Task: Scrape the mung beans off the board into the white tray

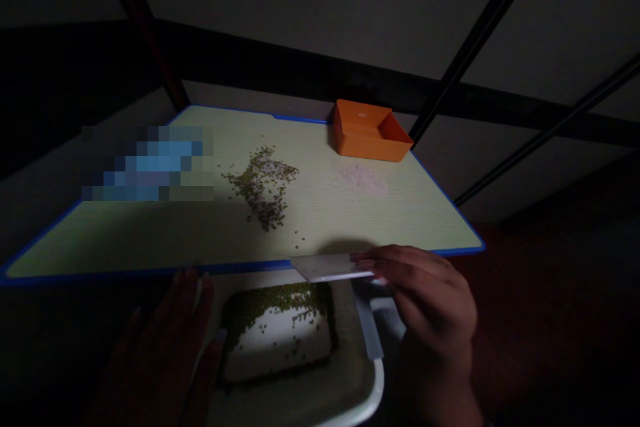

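Observation:
My right hand (pixel 425 300) grips a flat white plastic scraper (pixel 325 267), whose blade rests at the board's near blue edge. The pale green board (pixel 150 240) has a blue rim. On it lies a loose, long heap of green mung beans (pixel 263 187), mixed with some pale grains. To the right is a low patch of pinkish-white grains (pixel 363 180). An orange open-ended scoop box (pixel 367 132) stands at the far edge. Below the board, my open left hand (pixel 165 353) is beside a white tray (pixel 360 373) holding a dark-edged dish (pixel 275 333) scattered with beans.
A pixelated patch (pixel 147 163) hides the board's left part. Dark metal bars (pixel 480 40) cross the background above the board. A dark reddish floor (pixel 540 320) lies to the right of the tray.

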Motion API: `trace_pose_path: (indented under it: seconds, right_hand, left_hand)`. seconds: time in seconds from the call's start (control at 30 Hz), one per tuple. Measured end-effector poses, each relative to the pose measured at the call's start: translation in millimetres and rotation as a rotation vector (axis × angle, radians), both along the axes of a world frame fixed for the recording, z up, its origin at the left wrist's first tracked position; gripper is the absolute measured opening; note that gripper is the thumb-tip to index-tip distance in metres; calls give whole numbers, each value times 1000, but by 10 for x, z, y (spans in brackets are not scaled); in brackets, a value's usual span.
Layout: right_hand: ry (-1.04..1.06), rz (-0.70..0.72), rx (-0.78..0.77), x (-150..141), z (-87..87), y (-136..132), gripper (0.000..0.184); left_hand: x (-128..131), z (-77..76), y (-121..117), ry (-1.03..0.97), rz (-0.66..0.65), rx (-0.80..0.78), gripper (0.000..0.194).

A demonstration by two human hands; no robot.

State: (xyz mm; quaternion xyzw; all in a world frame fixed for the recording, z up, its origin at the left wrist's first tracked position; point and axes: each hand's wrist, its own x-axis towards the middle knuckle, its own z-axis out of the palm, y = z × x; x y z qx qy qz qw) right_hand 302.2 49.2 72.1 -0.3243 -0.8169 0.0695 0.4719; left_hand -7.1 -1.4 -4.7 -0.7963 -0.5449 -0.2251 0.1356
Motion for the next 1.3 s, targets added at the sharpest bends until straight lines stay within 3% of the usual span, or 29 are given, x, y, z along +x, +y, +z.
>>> trace_pose_path:
  seconds: [0.27, 0.43, 0.6, 0.77, 1.13, 1.3]
  right_hand:
    - [149, -276, 70, 5, -44, 36, 28]
    - [245, -376, 80, 12, 23, 307, 23]
    - [249, -316, -176, 33, 56, 621, 13]
    - [255, -280, -270, -70, 20, 720, 12]
    - [252, -255, -376, -291, 79, 749, 11]
    - [338, -422, -291, -153, 97, 560, 12]
  left_hand:
    - [16, -6, -20, -24, 0, -9, 65]
    - [35, 40, 4, -41, -29, 38, 66]
    - [33, 22, 19, 6, -6, 38, 67]
    - [3, -19, -13, 8, 11, 3, 66]
    - [26, -23, 23, -37, 8, 16, 66]
    - [56, -24, 20, -63, 45, 29, 64]
